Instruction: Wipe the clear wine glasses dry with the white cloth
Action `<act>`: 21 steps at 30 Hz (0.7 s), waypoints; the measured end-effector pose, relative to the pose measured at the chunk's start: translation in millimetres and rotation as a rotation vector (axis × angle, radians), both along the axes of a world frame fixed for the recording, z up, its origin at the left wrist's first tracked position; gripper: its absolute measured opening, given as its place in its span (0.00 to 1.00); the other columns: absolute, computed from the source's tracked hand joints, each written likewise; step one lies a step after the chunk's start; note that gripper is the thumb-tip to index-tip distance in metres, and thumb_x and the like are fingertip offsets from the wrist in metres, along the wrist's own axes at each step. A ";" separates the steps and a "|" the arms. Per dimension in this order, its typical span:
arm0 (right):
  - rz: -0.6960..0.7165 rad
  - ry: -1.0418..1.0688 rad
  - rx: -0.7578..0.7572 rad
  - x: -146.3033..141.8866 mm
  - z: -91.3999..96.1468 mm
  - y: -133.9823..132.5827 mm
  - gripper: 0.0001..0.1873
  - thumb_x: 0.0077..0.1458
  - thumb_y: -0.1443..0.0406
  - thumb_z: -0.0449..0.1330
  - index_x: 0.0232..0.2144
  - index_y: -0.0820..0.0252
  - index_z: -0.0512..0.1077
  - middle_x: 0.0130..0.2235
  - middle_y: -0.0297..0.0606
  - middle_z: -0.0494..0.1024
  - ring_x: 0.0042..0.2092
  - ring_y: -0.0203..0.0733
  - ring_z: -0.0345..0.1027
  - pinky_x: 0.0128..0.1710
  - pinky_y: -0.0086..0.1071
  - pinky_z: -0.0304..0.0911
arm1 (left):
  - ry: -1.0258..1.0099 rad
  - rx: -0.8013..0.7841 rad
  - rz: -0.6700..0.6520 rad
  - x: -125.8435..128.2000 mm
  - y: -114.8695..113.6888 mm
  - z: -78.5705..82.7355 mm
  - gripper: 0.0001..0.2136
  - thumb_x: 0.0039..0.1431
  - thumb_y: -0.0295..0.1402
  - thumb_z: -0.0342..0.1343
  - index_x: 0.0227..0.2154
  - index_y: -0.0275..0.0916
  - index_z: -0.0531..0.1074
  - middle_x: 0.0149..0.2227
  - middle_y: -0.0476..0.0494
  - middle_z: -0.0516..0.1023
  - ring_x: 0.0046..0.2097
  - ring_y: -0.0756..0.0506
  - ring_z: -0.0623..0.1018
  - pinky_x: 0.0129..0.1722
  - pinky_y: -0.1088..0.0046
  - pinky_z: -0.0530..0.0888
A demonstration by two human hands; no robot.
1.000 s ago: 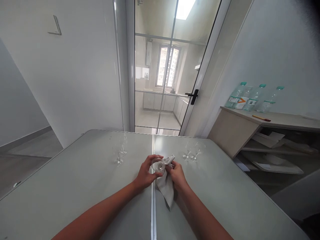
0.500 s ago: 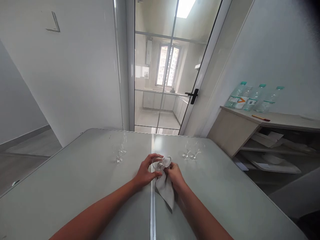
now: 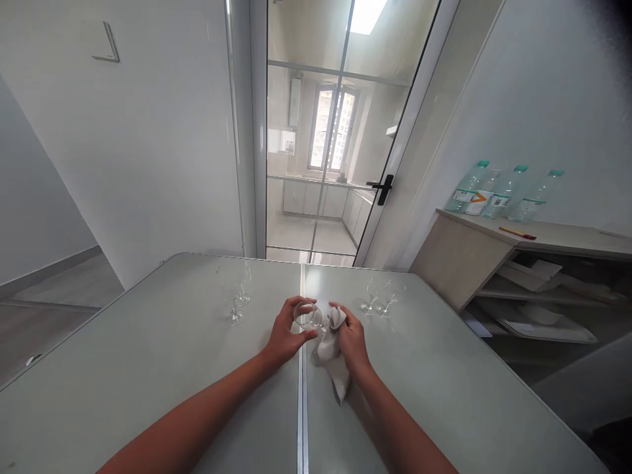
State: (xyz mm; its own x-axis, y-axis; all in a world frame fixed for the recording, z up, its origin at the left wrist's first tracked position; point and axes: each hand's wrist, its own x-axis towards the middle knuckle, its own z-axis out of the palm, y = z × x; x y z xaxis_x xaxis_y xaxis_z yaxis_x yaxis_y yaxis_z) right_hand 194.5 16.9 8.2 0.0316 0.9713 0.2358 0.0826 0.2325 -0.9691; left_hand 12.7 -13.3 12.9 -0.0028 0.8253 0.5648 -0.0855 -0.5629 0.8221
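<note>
My left hand [image 3: 291, 332] is closed round the bowl of a clear wine glass [image 3: 307, 316], which lies tilted with its rim toward me and its stem pointing right. Just right of it, my right hand [image 3: 351, 334] grips a light grey cloth [image 3: 336, 368]. The cloth is bunched at the fingers, and its loose end hangs down toward the table. A small gap separates the bunched cloth from the glass bowl. Two stemmed glasses [image 3: 235, 315] stand upright to the left, and two more [image 3: 384, 306] stand upright to the right.
The grey-green table [image 3: 207, 395] has a metal seam [image 3: 299, 421] down its middle. Beyond it is a glass door [image 3: 316, 230] with a black handle [image 3: 383, 189]. At right, a wooden shelf unit [image 3: 459, 250] carries several plastic bottles [image 3: 498, 197] and a brush-like stick [image 3: 517, 233].
My right hand has drawn the cloth away from the glass, slightly up and to the right. My left hand has shifted a little left with the glass.
</note>
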 end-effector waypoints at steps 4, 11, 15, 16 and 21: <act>-0.012 -0.055 0.004 7.4 12.2 -3.7 0.18 0.62 0.56 0.51 0.26 0.57 0.72 0.26 0.32 0.72 0.28 0.38 0.61 0.32 0.30 0.58 | -0.012 -0.057 0.096 -2.6 3.3 -2.8 0.29 0.49 0.32 0.71 0.53 0.45 0.64 0.55 0.38 0.74 0.54 0.38 0.77 0.57 0.54 0.69; 0.090 -0.297 0.137 0.9 16.0 -4.9 0.12 0.54 0.61 0.60 0.41 0.58 0.77 0.33 0.34 0.76 0.34 0.41 0.68 0.38 0.32 0.62 | 0.006 -0.084 0.113 -2.5 0.9 -0.5 0.29 0.50 0.34 0.71 0.53 0.45 0.64 0.55 0.38 0.74 0.53 0.38 0.78 0.56 0.55 0.70; 0.230 -0.512 0.255 -6.6 9.1 -8.2 0.19 0.51 0.65 0.61 0.48 0.53 0.76 0.38 0.36 0.76 0.36 0.40 0.69 0.38 0.31 0.62 | -0.004 -0.095 0.092 -2.5 0.4 0.1 0.28 0.50 0.34 0.71 0.52 0.45 0.64 0.56 0.39 0.74 0.53 0.39 0.78 0.56 0.55 0.70; 0.234 -0.582 0.264 -8.2 7.2 -9.0 0.13 0.52 0.64 0.62 0.41 0.55 0.78 0.37 0.36 0.75 0.36 0.40 0.69 0.37 0.31 0.61 | -0.006 -0.099 0.073 -2.3 0.5 -0.5 0.28 0.50 0.34 0.71 0.52 0.45 0.65 0.56 0.39 0.74 0.52 0.39 0.78 0.56 0.55 0.70; 0.135 -0.868 0.201 -10.7 -0.2 -11.3 0.08 0.52 0.65 0.61 0.22 0.57 0.74 0.27 0.37 0.74 0.29 0.39 0.66 0.30 0.30 0.52 | 0.046 -0.109 -0.092 1.8 1.4 -6.0 0.29 0.47 0.34 0.73 0.51 0.44 0.67 0.54 0.37 0.75 0.52 0.38 0.78 0.55 0.56 0.71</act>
